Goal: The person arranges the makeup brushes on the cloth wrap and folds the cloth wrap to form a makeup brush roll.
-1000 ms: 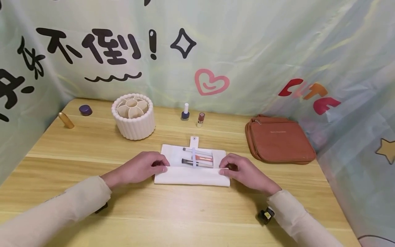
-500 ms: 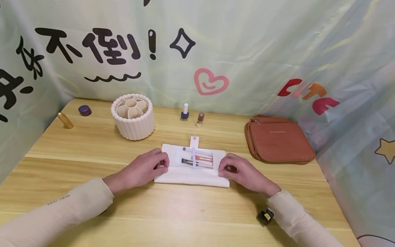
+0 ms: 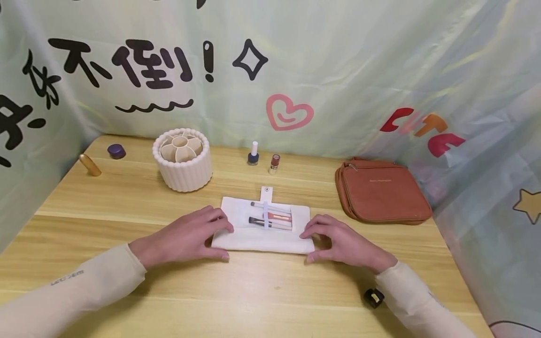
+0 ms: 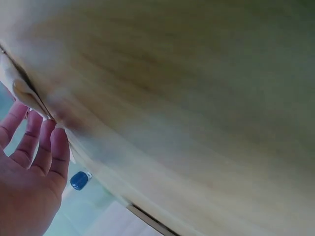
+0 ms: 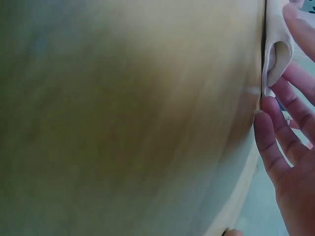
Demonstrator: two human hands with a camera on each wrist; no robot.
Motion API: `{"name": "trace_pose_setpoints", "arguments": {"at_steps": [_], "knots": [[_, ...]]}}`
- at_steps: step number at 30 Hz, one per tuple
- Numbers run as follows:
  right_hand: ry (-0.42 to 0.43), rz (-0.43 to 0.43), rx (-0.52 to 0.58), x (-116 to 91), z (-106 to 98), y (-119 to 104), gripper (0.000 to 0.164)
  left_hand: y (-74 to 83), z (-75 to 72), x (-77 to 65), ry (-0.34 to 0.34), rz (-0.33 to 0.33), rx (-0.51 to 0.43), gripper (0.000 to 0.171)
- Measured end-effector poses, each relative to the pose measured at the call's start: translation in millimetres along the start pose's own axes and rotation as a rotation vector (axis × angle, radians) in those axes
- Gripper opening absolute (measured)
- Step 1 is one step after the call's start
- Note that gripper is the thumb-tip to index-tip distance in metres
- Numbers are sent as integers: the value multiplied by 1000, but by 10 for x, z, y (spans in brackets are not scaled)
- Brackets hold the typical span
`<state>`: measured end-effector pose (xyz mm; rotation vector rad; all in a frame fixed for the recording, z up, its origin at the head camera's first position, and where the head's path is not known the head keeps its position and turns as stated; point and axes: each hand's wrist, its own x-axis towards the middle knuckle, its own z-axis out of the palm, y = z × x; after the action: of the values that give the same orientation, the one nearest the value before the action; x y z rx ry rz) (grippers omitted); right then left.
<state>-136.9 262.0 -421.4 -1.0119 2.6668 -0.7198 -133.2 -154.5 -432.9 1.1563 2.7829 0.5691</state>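
A white makeup brush roll [image 3: 262,241] lies on the table with its near edge folded over and its snap tab [image 3: 266,193] pointing away. Three makeup brushes [image 3: 276,217] show inside, crossed by an elastic band [image 3: 266,216]. At the roll's left end my left hand [image 3: 181,239] has its fingers over the fold and its thumb by the near edge. My right hand [image 3: 344,244] straddles the right end likewise, thumb apart from the fingers. In the right wrist view, the looped end of the brush roll [image 5: 279,61] sits between thumb and fingers. The hands' fingers are only slightly bent.
Behind stand a white round organizer [image 3: 183,166], a nail polish bottle [image 3: 253,155] and a small lipstick-like tube [image 3: 274,164]. A brown zippered case [image 3: 384,192] lies at right. A gold tube [image 3: 90,165] and a purple round container [image 3: 116,151] are at far left.
Both hands pinched the fold's edge earlier. Now they have let go of that pinch and spread, thumbs moved down to the near edge. The fold has stayed down over the roll.
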Motion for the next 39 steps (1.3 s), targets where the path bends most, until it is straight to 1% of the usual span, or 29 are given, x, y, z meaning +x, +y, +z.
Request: {"name": "trace_pose_setpoints", "arguments": {"at_steps": [2,5,8,10,12,14,17,20,22,24,27,32,35,39], "knots": [[-22,16,-11,9,-2,-3,45,-12,-1,0,7,33,22,54],[-43,28,-20,24,-4,-11,42,-21,-2,1,27,73,55,47],[-30,22,-22,25,-6,-7,34,-19,-7,-3,50,93,84,36],[-2,12,-11,23,-8,-1,28,-18,-10,0,60,90,93,31],[34,7,1,22,-9,13,23,-18,-7,13,65,62,78,29],[63,13,36,32,-13,24,19,-30,-8,36,61,16,35,26],[77,50,93,66,-28,40,16,-62,-35,87,46,-74,-91,22],[69,99,146,107,-48,60,18,-113,-73,145,25,-152,-237,19],[69,132,168,134,-57,72,20,-154,-80,187,20,-186,-313,19],[74,159,192,164,-64,79,20,-188,-82,222,19,-213,-359,19],[89,198,209,216,-62,89,21,-218,-91,270,18,-246,-388,20],[87,251,256,293,-59,79,24,-197,-133,343,-2,-312,-407,22],[80,280,289,328,-62,62,23,-164,-153,377,-1,-339,-395,21],[87,297,271,351,-60,48,23,-126,-146,418,10,-370,-360,22]]}}
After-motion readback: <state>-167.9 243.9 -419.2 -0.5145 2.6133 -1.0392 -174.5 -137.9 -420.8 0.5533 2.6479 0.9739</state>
